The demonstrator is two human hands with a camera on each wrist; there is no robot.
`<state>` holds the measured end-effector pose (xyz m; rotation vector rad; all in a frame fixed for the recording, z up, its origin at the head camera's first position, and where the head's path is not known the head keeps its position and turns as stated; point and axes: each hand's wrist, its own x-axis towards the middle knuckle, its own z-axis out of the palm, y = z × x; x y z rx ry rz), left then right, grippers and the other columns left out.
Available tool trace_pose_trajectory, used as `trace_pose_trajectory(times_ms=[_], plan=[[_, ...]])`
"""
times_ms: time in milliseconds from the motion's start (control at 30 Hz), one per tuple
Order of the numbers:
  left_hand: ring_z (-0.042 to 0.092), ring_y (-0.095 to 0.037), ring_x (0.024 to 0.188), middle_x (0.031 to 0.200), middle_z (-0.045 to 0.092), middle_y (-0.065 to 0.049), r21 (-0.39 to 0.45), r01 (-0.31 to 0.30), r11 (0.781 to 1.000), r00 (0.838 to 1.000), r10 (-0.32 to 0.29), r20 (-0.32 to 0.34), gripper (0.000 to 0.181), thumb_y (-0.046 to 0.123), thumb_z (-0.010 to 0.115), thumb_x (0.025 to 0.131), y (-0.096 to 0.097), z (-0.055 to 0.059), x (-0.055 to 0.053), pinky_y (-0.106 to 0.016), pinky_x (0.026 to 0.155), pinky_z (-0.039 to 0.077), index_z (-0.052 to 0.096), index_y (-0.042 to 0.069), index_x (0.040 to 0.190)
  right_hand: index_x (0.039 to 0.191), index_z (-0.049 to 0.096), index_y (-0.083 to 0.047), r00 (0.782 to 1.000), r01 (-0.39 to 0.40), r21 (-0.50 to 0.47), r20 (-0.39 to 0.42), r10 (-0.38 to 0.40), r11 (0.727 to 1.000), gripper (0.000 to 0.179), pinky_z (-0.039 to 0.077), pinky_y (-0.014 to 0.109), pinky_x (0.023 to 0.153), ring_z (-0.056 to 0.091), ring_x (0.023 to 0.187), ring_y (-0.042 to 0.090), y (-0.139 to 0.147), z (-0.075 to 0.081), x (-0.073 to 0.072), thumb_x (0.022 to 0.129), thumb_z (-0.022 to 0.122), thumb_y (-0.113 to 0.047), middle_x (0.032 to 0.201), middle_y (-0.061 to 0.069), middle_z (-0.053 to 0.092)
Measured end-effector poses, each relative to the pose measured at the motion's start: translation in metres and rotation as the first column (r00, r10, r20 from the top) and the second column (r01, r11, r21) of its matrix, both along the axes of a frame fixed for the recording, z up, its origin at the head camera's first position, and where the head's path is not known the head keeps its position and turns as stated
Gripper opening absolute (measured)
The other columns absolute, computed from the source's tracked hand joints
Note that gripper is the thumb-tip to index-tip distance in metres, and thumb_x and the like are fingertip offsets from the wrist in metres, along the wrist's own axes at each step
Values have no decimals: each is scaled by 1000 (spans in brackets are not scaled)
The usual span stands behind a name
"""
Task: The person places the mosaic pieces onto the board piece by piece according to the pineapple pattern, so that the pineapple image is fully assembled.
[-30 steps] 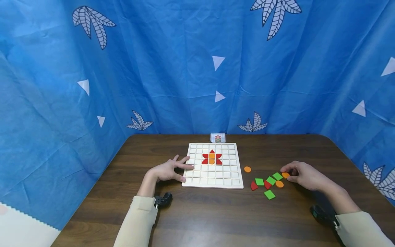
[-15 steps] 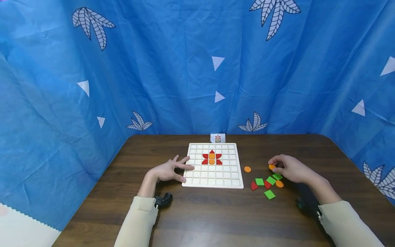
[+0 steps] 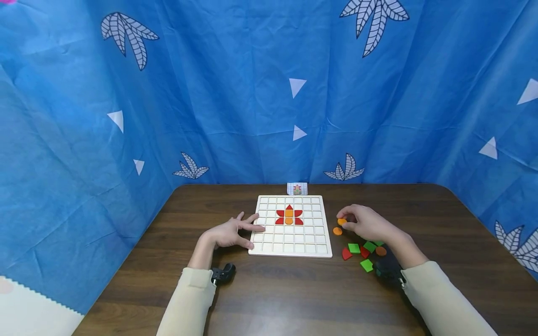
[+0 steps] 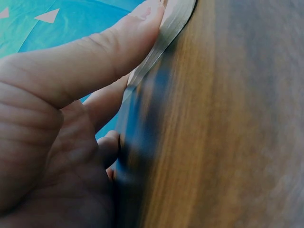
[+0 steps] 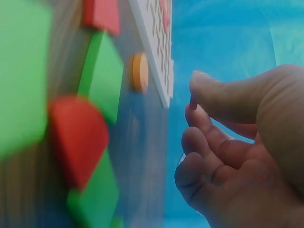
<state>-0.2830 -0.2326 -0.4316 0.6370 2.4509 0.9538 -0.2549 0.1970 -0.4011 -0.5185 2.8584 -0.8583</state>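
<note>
My right hand (image 3: 364, 223) pinches an orange disc (image 3: 342, 221) between thumb and fingers, just off the right edge of the white grid board (image 3: 269, 248). In the right wrist view only a thin edge of that disc (image 5: 193, 102) shows. Fingers of my left hand (image 3: 229, 232) are spread, resting on the board's left edge; the left wrist view shows the thumb (image 4: 95, 59) at its rim. Red pieces (image 3: 299, 213), an orange square (image 3: 288, 213) and an orange disc (image 3: 288, 221) form a figure in the board's upper middle.
Another orange disc (image 3: 337, 231) lies between board and right hand. Green squares (image 3: 354, 248), red pieces (image 3: 346, 254) and an orange disc (image 3: 380, 251) lie loose on the wooden table (image 3: 269, 298), partly under the right forearm. A small pattern card (image 3: 297, 188) stands behind the board.
The right hand has picked the far-right orange disc out of the loose pieces and carried it left, close to the board. The left hand stays in place.
</note>
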Motion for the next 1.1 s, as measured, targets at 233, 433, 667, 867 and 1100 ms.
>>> trace_pose_trajectory(times_ms=[233, 433, 667, 867, 1100], plan=[[-9, -40, 161, 172, 25, 5, 0, -1, 1000, 1000, 1, -1, 56, 29, 84, 85, -1, 0, 0, -77, 119, 0, 67, 35, 137, 118, 69, -5, 1000, -3, -16, 17, 4, 1000, 21, 52, 29, 73, 56, 88, 21, -31, 2, -6, 97, 69, -7, 103, 7, 65], [-9, -40, 161, 171, 26, 4, 3, 0, 1000, 1000, 0, -2, 56, 28, 84, 85, -1, 0, 1, -77, 119, 0, 67, 34, 137, 117, 71, -8, 999, -7, -32, 41, 8, 999, 23, 51, 28, 72, 55, 91, 21, -60, 2, -11, 94, 74, -8, 103, 6, 65], [-9, -40, 161, 172, 26, 3, 6, 2, 1000, 1000, -2, 3, 55, 28, 84, 85, 0, 0, 2, -76, 120, -1, 68, 34, 137, 117, 73, -10, 999, -41, -37, 31, 42, 998, 23, 51, 30, 79, 57, 93, 19, -89, -4, -16, 94, 76, -13, 107, 3, 69], [-9, -40, 161, 172, 25, 4, -8, 2, 1000, 1000, -2, -1, 55, 28, 84, 85, 1, 1, 1, -76, 120, -2, 67, 35, 137, 113, 73, -9, 997, -73, -72, 16, 75, 995, 22, 53, 31, 83, 57, 89, 17, -112, -10, -16, 91, 78, -12, 101, 1, 68], [-8, -40, 161, 172, 24, 5, -25, 2, 1000, 1000, -3, -9, 55, 30, 83, 86, 1, 3, 1, -78, 119, -1, 67, 36, 138, 110, 74, -8, 997, -72, -86, 9, 73, 994, 20, 52, 33, 84, 58, 86, 14, -139, -14, -16, 91, 79, -12, 94, -1, 68]])
